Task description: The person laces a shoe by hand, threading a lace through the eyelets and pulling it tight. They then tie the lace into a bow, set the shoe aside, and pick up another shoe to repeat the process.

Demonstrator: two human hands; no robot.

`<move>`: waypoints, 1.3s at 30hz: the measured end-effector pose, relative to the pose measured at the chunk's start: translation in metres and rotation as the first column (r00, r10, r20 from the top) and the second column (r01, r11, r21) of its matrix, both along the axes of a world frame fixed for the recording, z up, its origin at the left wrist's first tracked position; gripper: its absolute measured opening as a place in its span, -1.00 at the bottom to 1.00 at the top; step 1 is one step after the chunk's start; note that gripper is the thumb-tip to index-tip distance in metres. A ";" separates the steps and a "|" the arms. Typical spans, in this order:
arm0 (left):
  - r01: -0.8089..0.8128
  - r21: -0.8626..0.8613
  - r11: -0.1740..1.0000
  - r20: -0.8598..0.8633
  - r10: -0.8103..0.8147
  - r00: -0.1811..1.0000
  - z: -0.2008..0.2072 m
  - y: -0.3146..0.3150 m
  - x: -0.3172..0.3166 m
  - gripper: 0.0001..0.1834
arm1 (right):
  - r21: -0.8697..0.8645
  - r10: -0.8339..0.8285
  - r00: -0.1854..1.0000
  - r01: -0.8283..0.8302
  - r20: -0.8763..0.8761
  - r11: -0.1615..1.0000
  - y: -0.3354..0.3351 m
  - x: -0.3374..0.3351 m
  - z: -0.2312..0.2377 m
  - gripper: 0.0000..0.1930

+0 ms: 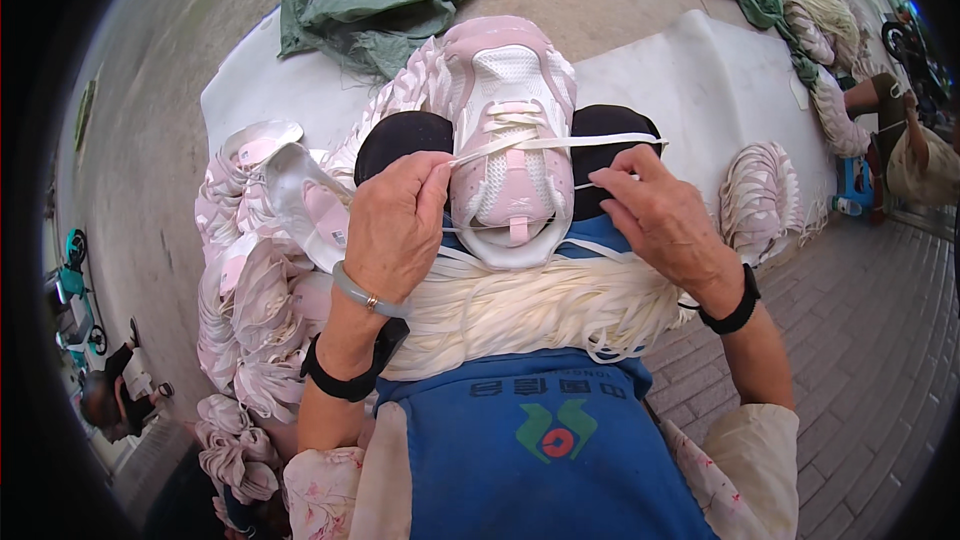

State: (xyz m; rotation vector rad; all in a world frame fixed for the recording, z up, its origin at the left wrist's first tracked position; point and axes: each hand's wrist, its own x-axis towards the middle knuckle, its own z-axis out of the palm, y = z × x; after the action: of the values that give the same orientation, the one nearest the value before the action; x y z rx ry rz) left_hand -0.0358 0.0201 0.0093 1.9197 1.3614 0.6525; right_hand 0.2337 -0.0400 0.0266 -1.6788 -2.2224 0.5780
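A pink-and-white shoe upper [513, 185] lies across my lap, between my black-covered knees. Cream shoelace [515, 118] runs through its eyelets, and a flat length stretches across it to the right. My left hand [398, 220] is at the upper's left edge, thumb and fingers pinched on the lace. On the right, my right hand [672, 218] has its thumb and forefinger closed together, with a thin end of lace showing at the fingertips. One lace end passes just above its knuckles. A thick bundle of loose cream laces [530, 310] rests on my lap below the upper.
Stacked pink-and-white uppers [265, 330] crowd my left side, with another stack [762, 202] at right. White sheeting [660, 75] lies beyond my knees, green cloth [390, 0] at its far edge. Another person [920, 145] sits at far right, near more uppers.
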 end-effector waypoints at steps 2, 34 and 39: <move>0.028 0.013 1.000 -0.047 -0.028 0.999 -0.001 0.003 0.003 -0.81 | 0.024 0.077 0.994 -0.079 0.073 0.997 -0.001 -0.007 -0.013 -0.87; 0.104 0.058 0.993 -0.048 -0.102 0.994 -0.022 0.028 0.015 -0.84 | -0.054 -0.139 0.888 0.128 -0.439 0.990 0.049 -0.022 -0.020 -0.91; 0.063 0.290 0.955 0.012 -0.070 0.997 -0.028 0.023 0.020 -0.86 | -0.148 -0.178 0.863 0.122 -0.473 0.981 0.052 -0.023 -0.017 -0.91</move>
State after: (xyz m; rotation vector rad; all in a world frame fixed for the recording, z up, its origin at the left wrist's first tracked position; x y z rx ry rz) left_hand -0.0160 0.0435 -0.0183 2.1705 1.2352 0.8767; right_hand 0.2104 0.0120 0.0095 -1.5272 -1.7112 0.9779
